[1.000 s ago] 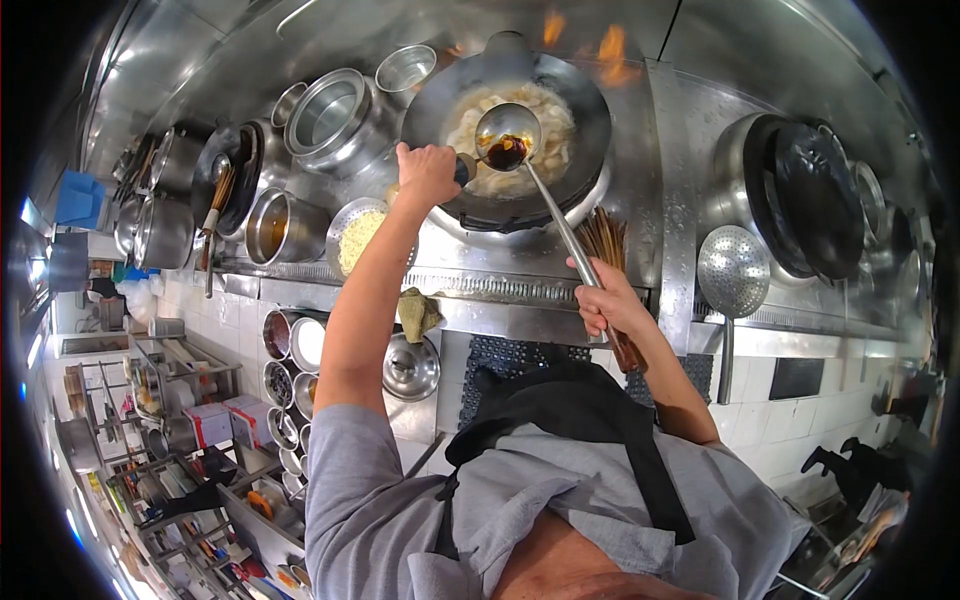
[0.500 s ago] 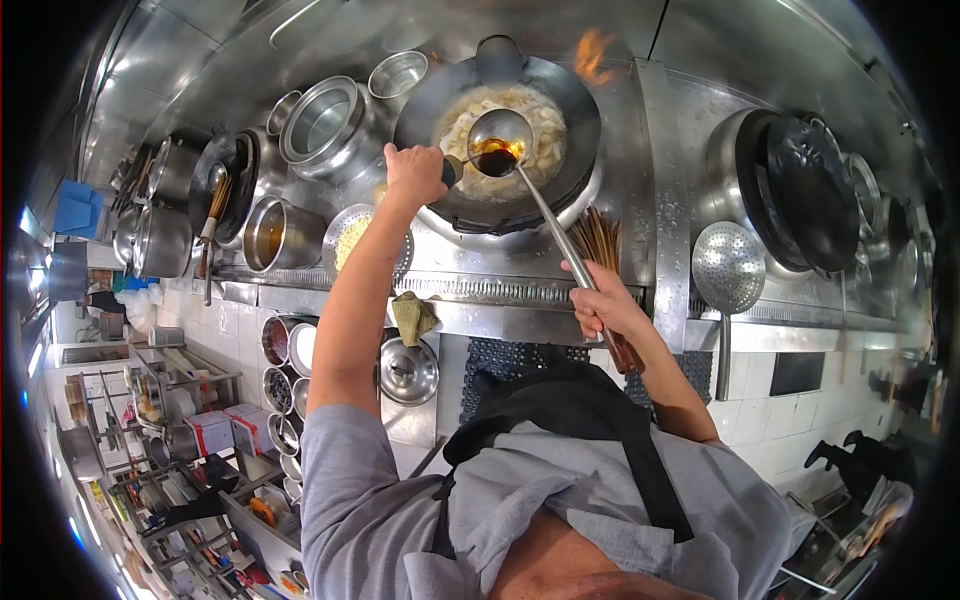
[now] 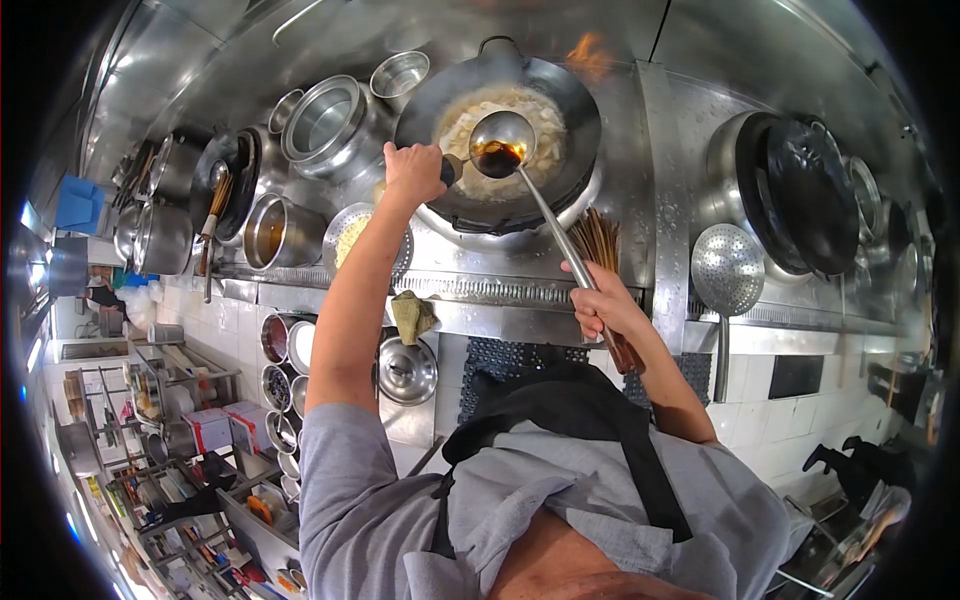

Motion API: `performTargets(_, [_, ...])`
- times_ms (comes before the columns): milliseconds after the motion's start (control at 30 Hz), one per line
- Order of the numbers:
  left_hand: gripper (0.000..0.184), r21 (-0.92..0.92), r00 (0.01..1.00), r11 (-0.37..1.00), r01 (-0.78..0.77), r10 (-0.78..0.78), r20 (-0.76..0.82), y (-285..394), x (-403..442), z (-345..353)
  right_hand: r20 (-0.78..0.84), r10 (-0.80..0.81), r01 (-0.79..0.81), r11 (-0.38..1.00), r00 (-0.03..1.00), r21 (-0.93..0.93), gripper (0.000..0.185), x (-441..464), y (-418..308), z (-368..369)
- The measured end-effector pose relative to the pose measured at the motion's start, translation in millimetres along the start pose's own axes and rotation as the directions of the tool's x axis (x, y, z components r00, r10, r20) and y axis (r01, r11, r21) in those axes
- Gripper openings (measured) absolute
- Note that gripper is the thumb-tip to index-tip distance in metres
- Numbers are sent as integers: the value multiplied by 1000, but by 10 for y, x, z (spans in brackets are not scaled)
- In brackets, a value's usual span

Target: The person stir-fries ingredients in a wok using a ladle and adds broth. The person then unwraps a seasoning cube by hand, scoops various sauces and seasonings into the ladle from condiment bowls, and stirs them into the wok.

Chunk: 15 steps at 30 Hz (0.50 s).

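My right hand (image 3: 606, 304) is closed around the handle of a long steel ladle (image 3: 540, 200). The ladle's bowl hangs over the wok (image 3: 420, 120) and holds dark brown liquid (image 3: 497, 158). In my left hand (image 3: 415, 173) is a small dark bottle (image 3: 452, 170), tipped so its narrow end points at the ladle bowl; most of the bottle is hidden by my fingers. Pale pieces of food in cloudy, bubbling liquid (image 3: 540, 125) fill the bottom of the wok. A bamboo wok brush (image 3: 597, 238) lies right of the wok.
Orange flame (image 3: 592, 58) rises behind the wok. Steel pots (image 3: 330, 120) stand to the left, beside a perforated skimmer (image 3: 400, 240) with yellowish bits. Another skimmer (image 3: 728, 268) and stacked black woks (image 3: 810, 195) are at right. A folded cloth (image 3: 411, 318) hangs on the stove edge.
Both hands, the bottle and the ladle have hardly moved. The ladle's liquid looks darker, with less amber at its rim. The flame behind the wok has changed shape and looks fainter.
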State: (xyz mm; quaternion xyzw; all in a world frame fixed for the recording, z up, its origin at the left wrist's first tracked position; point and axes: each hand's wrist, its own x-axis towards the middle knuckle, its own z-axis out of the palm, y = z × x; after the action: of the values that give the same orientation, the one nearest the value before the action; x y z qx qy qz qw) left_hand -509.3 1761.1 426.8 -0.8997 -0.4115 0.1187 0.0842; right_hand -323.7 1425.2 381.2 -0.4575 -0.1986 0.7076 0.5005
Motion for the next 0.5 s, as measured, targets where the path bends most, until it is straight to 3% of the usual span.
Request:
performTargets(300, [24, -15, 999, 1000, 13, -14, -40, 19, 25, 26, -3, 5, -5, 1000, 1000, 0, 57, -6, 11, -13])
performTargets(400, [40, -27, 999, 999, 29, -30, -34, -34, 50, -22, -4, 6, -6, 1000, 1000, 3, 57, -10, 3, -11])
performTargets(500, [43, -15, 1000, 1000, 26, -26, 15, -26, 67, -70, 3, 13, -13, 1000, 1000, 27, 58, -22, -2, -19])
